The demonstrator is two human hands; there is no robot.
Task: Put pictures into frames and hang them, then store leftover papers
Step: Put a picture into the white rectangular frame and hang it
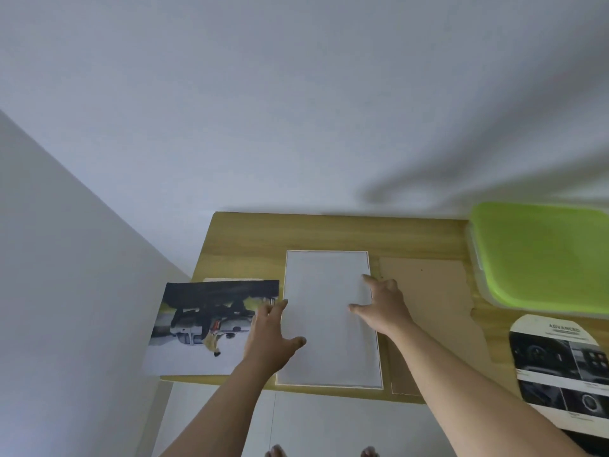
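My left hand [272, 338] and right hand [384, 303] lie open, fingers spread, on the white sheet's [328, 324] long edges. I judge it light and floppy; best held by both edges.

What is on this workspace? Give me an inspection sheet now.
Surface: wooden table against a white wall.
Job's things: white sheet in the middle; motorcycle picture overhanging the left edge; brown backing board on the right; printed brochure far right.
Clutter: green-lidded box.
Grips: left hand and right hand open, at the sheet's side edges.
Cables: nothing seen.
Surroundings: bare feet below.
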